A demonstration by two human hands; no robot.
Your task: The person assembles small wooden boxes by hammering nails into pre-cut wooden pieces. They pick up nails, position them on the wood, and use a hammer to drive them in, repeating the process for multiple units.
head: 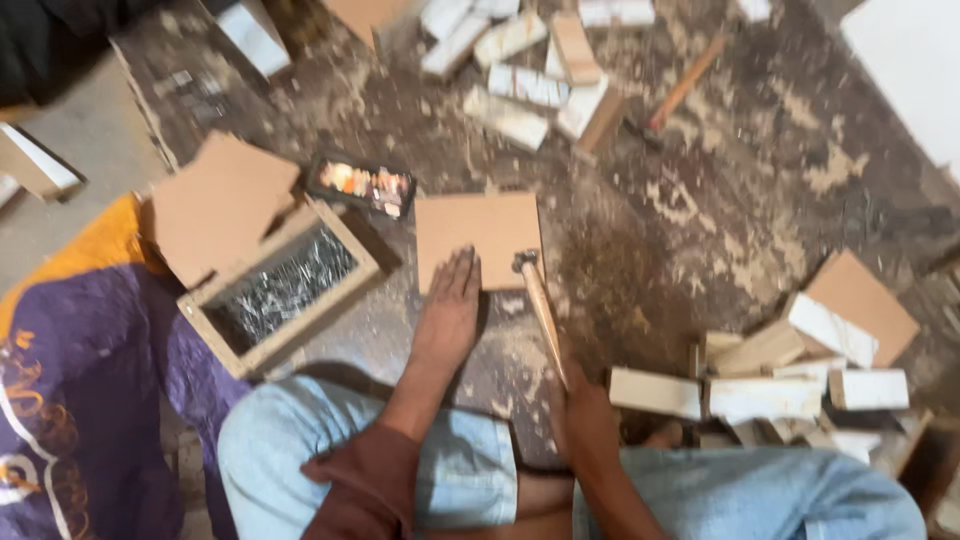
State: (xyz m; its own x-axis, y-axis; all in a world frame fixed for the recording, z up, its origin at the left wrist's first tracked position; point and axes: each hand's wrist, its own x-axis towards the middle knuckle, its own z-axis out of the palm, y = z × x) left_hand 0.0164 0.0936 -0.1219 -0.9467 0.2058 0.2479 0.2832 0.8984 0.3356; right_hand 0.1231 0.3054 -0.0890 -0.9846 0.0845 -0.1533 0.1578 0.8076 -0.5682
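In the middle of the frame a flat brown board (478,240) lies on the dusty floor (700,200). The left hand (450,310) comes up from the bottom and lies flat, fingers (462,268) straight and close together, holding nothing. The fingertips press on the board's lower edge, near its lower left side.

The right hand (585,405) is lower, right of the middle. Its fingers are wrapped around the wooden handle of a hammer (540,305). The handle runs up and a little to the left. The metal head sits right at the board's lower right corner, touching it or just beside it; I cannot tell which.

So the board lies just above both hands. The left hand is already on it. The hammer head is next to those fingertips, a little to their right.

An open box of nails (280,290) sits to the left.
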